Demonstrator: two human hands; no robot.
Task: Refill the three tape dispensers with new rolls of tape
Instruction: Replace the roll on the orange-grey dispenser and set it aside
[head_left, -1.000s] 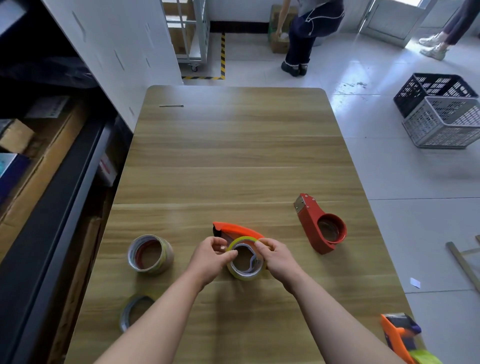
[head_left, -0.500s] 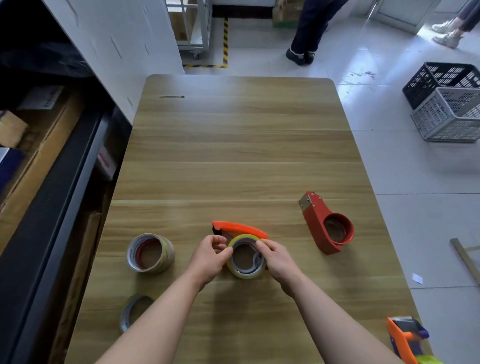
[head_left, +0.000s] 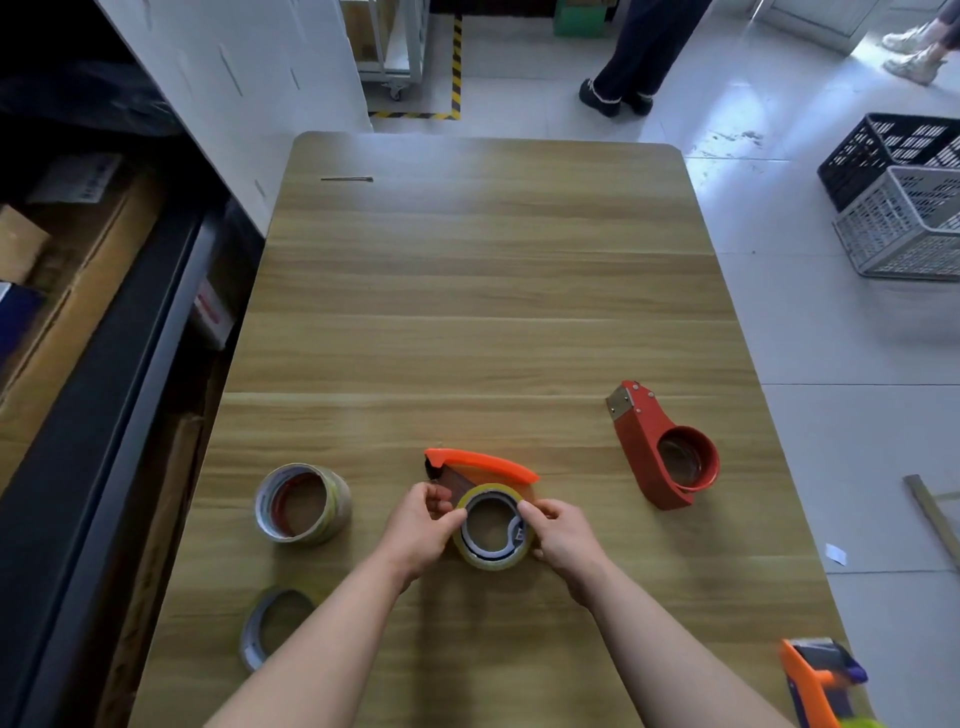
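An orange tape dispenser (head_left: 480, 462) lies on the wooden table (head_left: 483, 291) with a yellowish tape roll (head_left: 491, 556) seated in it. My left hand (head_left: 423, 522) pinches the roll's left rim and my right hand (head_left: 563, 532) grips its right side. A red dispenser (head_left: 657, 452) lies empty to the right. A third orange dispenser (head_left: 818, 680) pokes in at the bottom right corner. A full tape roll (head_left: 301, 504) stands left of my hands, and a thin, nearly empty ring (head_left: 270, 623) lies below it.
A thin metal strip (head_left: 347, 179) lies near the table's far left corner. Shelving with cardboard boxes (head_left: 62, 270) runs along the left. Two plastic crates (head_left: 904, 208) stand on the floor at the right. A person's legs (head_left: 634, 57) are beyond the table's far end.
My hands stay on the roll in the orange dispenser, with small finger shifts. The camera tilted down a little, and the person at the far end stepped to the right.
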